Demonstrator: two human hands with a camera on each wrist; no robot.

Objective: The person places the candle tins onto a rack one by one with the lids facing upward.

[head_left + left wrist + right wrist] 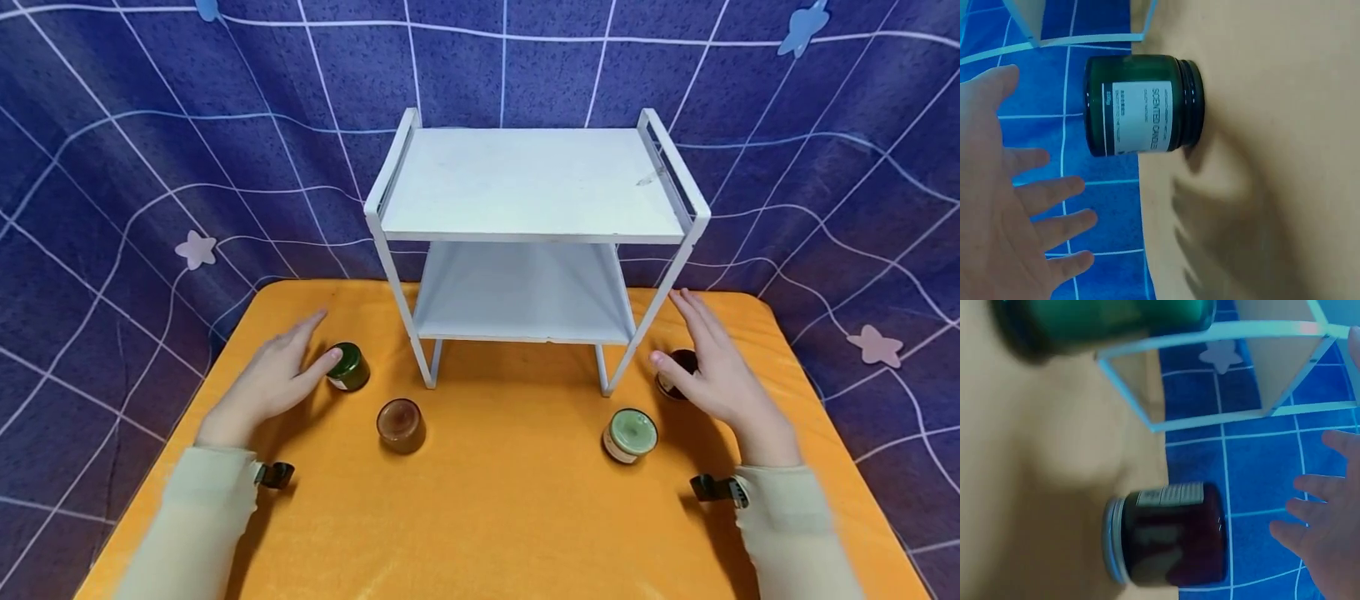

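My left hand (273,375) hovers with fingers spread beside a dark green scented candle jar (349,368), holding nothing. In the left wrist view that candle's white label faces the camera, and its rimmed end is against the table. A brown candle jar (401,425) stands nearer the front, to the right of the green one. On the other side, my right hand (723,379) is held out with straight fingers above a dark red-brown candle jar (1175,540), partly hiding it in the head view. Left of that hand stands a light green candle jar (630,435).
A white two-tier shelf (525,183) stands at the middle back of the table, with raised side rails and thin legs. An orange cloth (495,500) covers the table. Behind hangs a blue curtain (285,75) with a grid pattern and stars.
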